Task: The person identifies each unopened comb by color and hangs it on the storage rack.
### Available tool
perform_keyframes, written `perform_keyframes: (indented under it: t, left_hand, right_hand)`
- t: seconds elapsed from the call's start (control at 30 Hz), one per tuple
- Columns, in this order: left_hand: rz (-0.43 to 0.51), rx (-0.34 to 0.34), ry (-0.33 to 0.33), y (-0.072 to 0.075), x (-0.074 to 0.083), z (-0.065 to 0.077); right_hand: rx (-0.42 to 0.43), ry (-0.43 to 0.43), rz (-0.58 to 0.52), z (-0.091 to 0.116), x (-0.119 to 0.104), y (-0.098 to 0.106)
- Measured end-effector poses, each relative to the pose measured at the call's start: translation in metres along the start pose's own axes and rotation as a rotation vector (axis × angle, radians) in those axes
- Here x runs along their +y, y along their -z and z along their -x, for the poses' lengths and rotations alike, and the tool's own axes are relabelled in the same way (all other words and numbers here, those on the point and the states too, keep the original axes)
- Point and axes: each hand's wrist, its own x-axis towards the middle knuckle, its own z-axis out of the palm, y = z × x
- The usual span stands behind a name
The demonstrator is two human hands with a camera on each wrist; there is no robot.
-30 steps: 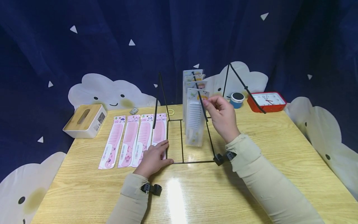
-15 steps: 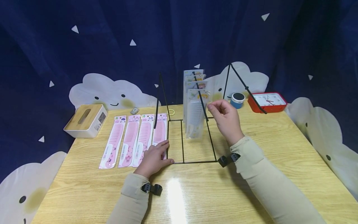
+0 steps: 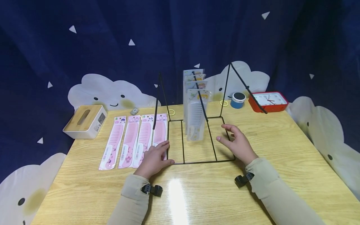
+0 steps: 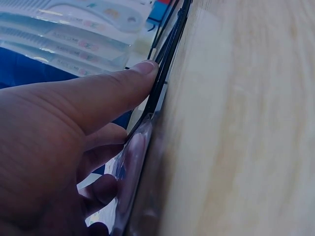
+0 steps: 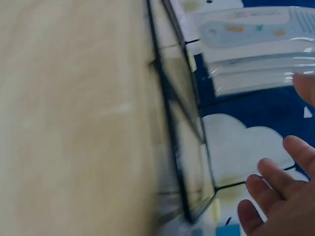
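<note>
Four clear packs with pale combs (image 3: 194, 120) are hanging one behind another on the central rod of a black wire rack (image 3: 200, 162), which is standing on the wooden table (image 3: 213, 193). Off to the left, a white tissue box (image 3: 82, 126) is sitting under its wooden lid, its contents too hidden to tell. Between box and rack, four pink comb packs (image 3: 142, 137) are lying in a row; in the head view the rack's left rod is crossing in front of the rightmost one. Farther back, a small grey gadget (image 3: 134, 111) is lying near that row, while a blue-and-white speaker (image 3: 237, 102) is standing just beside a red clock (image 3: 268, 102), whose left edge the right rod is overlapping. The left hand (image 3: 153, 159) is covering the rightmost pink pack's lower part, fingers extending forward, thumb pressing the rack's front left corner. The right hand (image 3: 238, 143) is hovering over the rack's right side, thumb and fingers standing apart, and the hanging packs are sitting to its left, untouched.
</note>
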Motion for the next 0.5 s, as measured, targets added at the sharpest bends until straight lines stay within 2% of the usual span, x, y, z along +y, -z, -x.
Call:
perform_keyframes:
  t: [0.17,0.5]
  left_hand:
    - [-0.006,0.006,0.000,-0.001,-0.001,0.000]
    - [-0.003,0.001,0.005,0.000,0.000,0.000]
  right_hand:
    - [-0.108,-0.036,0.085,0.005,0.019,0.001]
    - [-0.212,0.011,0.332,0.018,0.038,0.006]
